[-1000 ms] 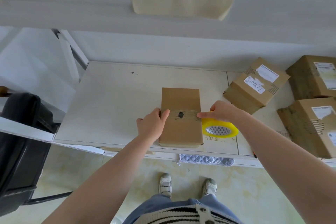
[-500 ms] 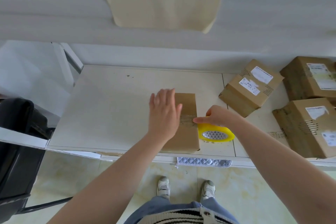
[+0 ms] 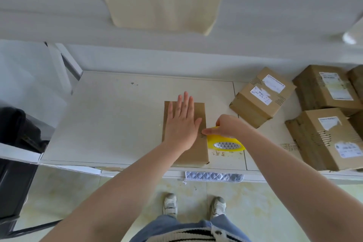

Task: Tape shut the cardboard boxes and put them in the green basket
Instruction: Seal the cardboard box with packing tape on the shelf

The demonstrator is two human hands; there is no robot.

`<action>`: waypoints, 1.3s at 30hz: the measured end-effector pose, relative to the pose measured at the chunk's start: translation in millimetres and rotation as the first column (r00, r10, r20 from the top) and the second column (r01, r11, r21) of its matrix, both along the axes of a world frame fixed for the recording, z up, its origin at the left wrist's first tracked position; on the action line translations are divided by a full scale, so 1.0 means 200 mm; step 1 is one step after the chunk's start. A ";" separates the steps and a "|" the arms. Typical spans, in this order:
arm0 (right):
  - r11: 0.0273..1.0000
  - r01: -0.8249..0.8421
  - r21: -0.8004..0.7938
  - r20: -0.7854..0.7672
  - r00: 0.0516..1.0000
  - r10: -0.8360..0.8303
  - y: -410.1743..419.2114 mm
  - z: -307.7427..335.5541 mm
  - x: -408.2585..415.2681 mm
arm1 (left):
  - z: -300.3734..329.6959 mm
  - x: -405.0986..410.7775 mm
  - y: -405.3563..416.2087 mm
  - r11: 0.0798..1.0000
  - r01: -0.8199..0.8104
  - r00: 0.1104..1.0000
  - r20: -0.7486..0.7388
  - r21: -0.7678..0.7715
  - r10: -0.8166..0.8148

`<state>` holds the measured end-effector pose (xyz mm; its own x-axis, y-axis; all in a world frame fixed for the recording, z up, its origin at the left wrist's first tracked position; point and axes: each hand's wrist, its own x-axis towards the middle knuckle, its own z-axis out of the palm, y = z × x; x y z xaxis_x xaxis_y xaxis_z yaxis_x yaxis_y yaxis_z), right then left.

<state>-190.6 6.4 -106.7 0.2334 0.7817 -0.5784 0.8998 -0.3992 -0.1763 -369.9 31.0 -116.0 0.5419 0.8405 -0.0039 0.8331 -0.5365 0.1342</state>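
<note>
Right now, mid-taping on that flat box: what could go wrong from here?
1. The flat cardboard box lies close to the table's front edge; the tape pull could drag it off, though the left hand presses it flat.
2. The right hand holds the yellow tape roll beside the left thumb; the tape might stick to skin.
3. No green basket is in view, so placement may need searching.
</note>
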 end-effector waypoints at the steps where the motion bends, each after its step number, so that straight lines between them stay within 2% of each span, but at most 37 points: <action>1: 1.000 -0.001 0.009 -0.004 1.000 0.001 0.00 0.00 0.00 | 0.04 0.02 -0.01 0.999 0.024 0.996 0.091 0.027 -0.026; 3: 1.000 0.010 0.018 -0.017 1.000 -0.009 -0.01 -0.01 0.01 | 0.10 0.07 -0.01 0.996 0.051 0.970 0.232 0.068 -0.066; 4: 1.000 0.013 0.020 -0.019 1.000 -0.013 -0.01 -0.02 0.01 | 0.11 0.08 -0.01 0.996 0.047 0.968 0.244 0.070 -0.062; 7: 0.999 0.013 0.033 -0.010 1.000 -0.012 -0.01 -0.03 0.01 | 0.02 0.03 0.00 1.000 0.003 0.994 0.112 -0.001 -0.003; 10: 0.999 0.014 0.030 -0.009 1.000 -0.013 -0.01 -0.04 0.01 | -0.08 -0.01 0.01 0.998 0.026 0.999 -0.040 -0.056 -0.028; 13: 1.000 0.006 0.028 -0.007 1.000 -0.005 -0.01 -0.04 0.01 | -0.08 0.01 0.01 0.998 0.041 0.999 0.025 -0.055 -0.039; 16: 0.999 0.016 0.037 -0.020 1.000 -0.015 -0.01 -0.05 0.02 | -0.08 0.02 -0.06 1.000 0.028 0.996 0.083 0.008 -0.028; 19: 0.999 0.020 0.039 -0.027 0.999 -0.019 -0.02 -0.04 0.01 | -0.11 0.00 -0.08 0.999 0.005 1.000 0.019 -0.039 -0.004; 24: 0.999 0.026 0.047 -0.037 0.999 -0.025 -0.03 -0.03 0.00 | -0.12 0.01 -0.09 0.997 -0.080 0.996 -0.044 -0.006 0.079; 30: 0.998 0.051 0.038 -0.042 0.998 -0.050 -0.03 0.00 -0.01 | -0.12 0.01 -0.07 0.998 -0.055 0.996 -0.078 -0.024 0.053; 35: 0.996 0.085 0.029 -0.063 0.995 -0.083 -0.04 0.00 -0.01 | -0.10 -0.12 -0.05 0.969 -0.248 0.962 -0.114 0.005 0.247; 39: 0.994 0.103 0.039 -0.083 0.992 -0.100 -0.06 0.00 -0.01 | -0.06 -0.12 -0.07 0.938 -0.335 0.939 -0.110 -0.086 0.325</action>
<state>-193.4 -5.5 -106.4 0.2663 0.7808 -0.5651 0.8371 -0.4780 -0.2659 -394.2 16.2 -127.2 0.2270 0.9645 -0.1353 0.9723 -0.2166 0.0874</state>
